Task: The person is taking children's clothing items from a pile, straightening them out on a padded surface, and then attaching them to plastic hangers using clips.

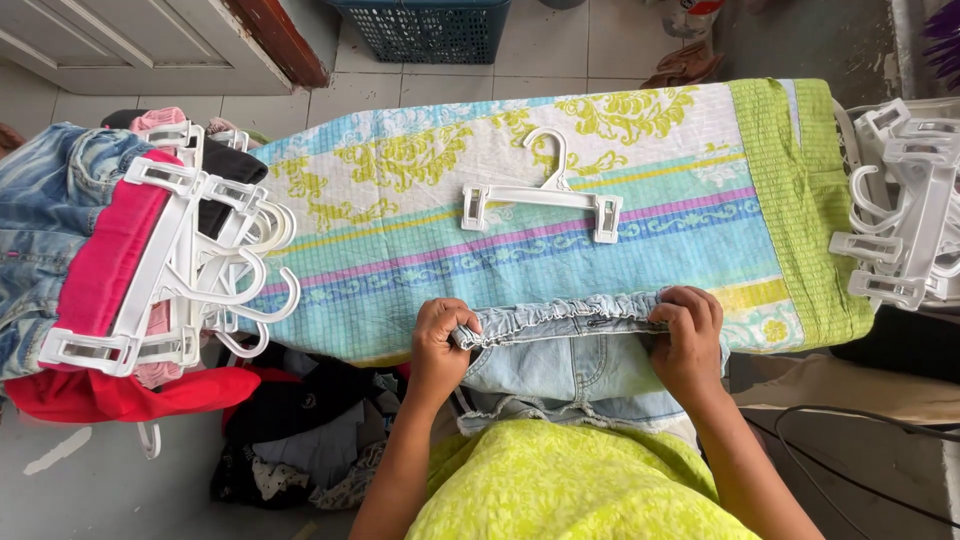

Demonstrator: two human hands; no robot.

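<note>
Both forearms reaching forward, left grip (pixel 443 338) and right grip (pixel 688 335) each clamped on the denim shorts' waistband (pixel 570 312), stretched between them at the tabletop's (pixel 400 210) near edge; white clip hanger (pixel 545 195) just beyond.

The blue basket (pixel 425 28) is cut off at the top edge. The jeans (pixel 45 230) on the left run off the side. The bottom of the denim shorts (pixel 570 375) hides behind the person's yellow top (pixel 570 485). Fingertips of both hands tuck under the waistband.
</note>
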